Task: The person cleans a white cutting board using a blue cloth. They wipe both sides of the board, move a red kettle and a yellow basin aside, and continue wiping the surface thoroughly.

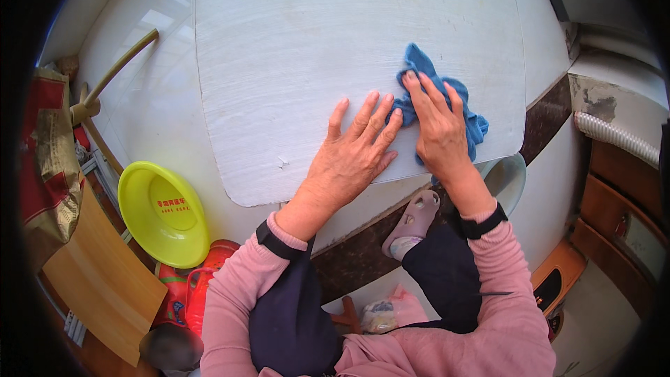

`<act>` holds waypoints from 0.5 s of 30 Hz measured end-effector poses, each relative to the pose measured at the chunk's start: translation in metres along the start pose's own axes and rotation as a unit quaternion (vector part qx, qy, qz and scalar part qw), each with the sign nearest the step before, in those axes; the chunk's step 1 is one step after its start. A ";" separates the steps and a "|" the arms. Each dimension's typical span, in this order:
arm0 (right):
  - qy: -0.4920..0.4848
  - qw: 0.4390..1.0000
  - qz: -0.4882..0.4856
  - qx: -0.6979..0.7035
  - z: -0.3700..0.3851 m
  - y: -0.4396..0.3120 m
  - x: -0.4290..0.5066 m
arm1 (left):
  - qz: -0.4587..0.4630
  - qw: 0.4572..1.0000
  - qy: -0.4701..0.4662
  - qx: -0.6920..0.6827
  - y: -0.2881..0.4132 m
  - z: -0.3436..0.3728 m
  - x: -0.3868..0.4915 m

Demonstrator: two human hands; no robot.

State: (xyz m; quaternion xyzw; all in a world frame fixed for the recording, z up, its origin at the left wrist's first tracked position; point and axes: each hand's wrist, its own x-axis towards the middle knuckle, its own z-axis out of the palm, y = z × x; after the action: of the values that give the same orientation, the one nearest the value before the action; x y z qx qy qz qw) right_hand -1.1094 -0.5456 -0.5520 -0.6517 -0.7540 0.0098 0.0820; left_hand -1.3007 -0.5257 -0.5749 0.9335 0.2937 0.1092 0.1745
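Observation:
A blue cloth (474, 126) lies crumpled on the right part of a white tabletop (293, 57) with rounded corners. My right hand (440, 133) presses on this cloth, its fingers bent into the folds. Flat on the tabletop just to the left is my left hand (356, 154), fingers spread. It holds nothing, and its fingertips come close to the cloth's left edge. A small chip (283, 162) marks the white surface near the front left.
A yellow-green plastic basin (157, 214) bearing red print leans at the left, near red containers (201, 285) and a wooden board (102, 277). A translucent basin (510, 180) sits partly under the tabletop's right corner. A ribbed white hose (617, 136) runs along the right.

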 end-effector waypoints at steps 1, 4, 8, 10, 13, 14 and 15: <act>0.005 1.000 -0.001 -0.002 0.001 0.000 0.000 | 0.005 1.000 0.007 0.005 0.000 0.000 0.000; 0.005 1.000 -0.010 0.010 0.001 -0.001 -0.001 | 0.003 1.000 0.005 0.007 0.000 0.000 0.000; 0.004 1.000 -0.013 0.013 0.001 0.000 -0.001 | 0.008 1.000 0.003 0.008 0.000 -0.001 0.000; 0.038 0.999 -0.027 0.017 0.001 0.001 0.000 | 0.011 1.000 0.005 0.007 0.000 -0.001 0.000; 0.074 0.996 -0.049 0.006 0.001 0.001 -0.001 | 0.006 1.000 0.009 0.005 0.001 0.000 -0.001; 0.060 0.997 -0.049 0.020 0.001 0.002 -0.001 | 0.005 1.000 0.007 0.005 0.001 0.000 -0.001; 0.025 0.999 -0.033 0.017 0.001 0.002 0.000 | 0.004 1.000 0.007 0.007 0.001 0.000 0.000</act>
State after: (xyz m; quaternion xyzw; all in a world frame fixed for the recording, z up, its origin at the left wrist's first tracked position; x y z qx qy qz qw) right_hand -1.1078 -0.5449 -0.5535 -0.6249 -0.7727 0.0036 0.1119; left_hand -1.3005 -0.5267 -0.5746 0.9351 0.2918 0.1144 0.1651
